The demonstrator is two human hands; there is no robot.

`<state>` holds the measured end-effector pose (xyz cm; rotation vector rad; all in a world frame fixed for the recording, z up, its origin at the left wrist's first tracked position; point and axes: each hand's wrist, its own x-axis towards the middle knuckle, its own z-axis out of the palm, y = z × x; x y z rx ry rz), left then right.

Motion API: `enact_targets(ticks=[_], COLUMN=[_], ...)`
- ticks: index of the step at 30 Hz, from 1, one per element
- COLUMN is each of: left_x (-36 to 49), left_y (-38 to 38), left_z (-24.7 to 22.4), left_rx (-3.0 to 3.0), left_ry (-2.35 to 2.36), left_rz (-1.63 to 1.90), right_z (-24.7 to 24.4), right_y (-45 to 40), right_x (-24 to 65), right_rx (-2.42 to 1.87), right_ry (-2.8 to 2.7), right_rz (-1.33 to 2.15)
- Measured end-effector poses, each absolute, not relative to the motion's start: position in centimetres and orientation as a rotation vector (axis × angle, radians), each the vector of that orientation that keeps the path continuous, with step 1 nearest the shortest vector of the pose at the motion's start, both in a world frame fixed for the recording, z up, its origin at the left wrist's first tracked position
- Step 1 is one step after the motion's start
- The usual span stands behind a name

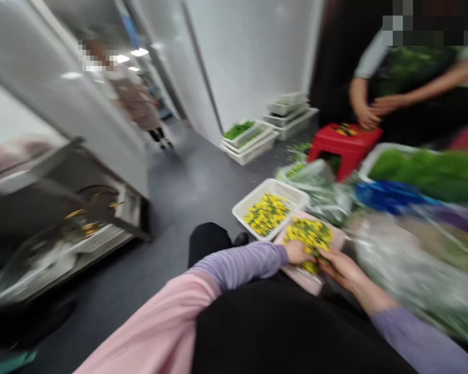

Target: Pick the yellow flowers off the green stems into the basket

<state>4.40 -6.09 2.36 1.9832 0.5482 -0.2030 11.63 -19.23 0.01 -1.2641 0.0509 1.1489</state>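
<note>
Yellow flowers with green stems (309,234) lie heaped on a pale pink board or tray (337,240) in front of me. At the near left edge of the heap is my left hand (297,253), its fingers down among the flowers and blurred. My right hand (343,269) reaches in from the right, fingers bent together at the heap's near edge; what they pinch is too small to name. Touching the pink surface on its left, a white basket (239,211) holds more yellow flowers (265,213).
A red stool (345,143) bears scraps beside a seated person's hands (368,115). Plastic bags (390,254) and a crate of greens (429,169) lie right. Stacked white baskets (249,148) line the wall. A person in an apron (138,104) stands back left, a metal shelf (101,236) nearer.
</note>
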Motion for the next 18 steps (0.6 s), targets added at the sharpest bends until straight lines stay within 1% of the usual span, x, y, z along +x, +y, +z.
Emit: enact_targets(ticks=[3,6,10,14,18], left_x=[4.8,5.2,5.6,6.3,6.4], left_y=[-5.1,-4.8,-4.2,-3.8,-5.1], left_z=[2.2,1.6,1.2,1.3,2.0], left_rx=[2.047,2.003,1.818,1.765,1.846], left_ry=[0.474,0.479,0.658,0.784,0.719], left_rz=[-0.423,-0.428,-0.497,-0.581,-0.610], right_z=[0.6,0.6,0.9,0.8,0.1], right_y=[-17.8,-17.2,-17.7,-17.6,-17.3], right_x=[12.2,12.8,13.2,13.3,12.5], right_rx=[-1.179,-1.118,-1.100,-1.194,-1.334], right_ry=[0.103,0.086,0.169,0.101,-0.119], right_rz=[1.175,1.190,1.163,1.142,1.082])
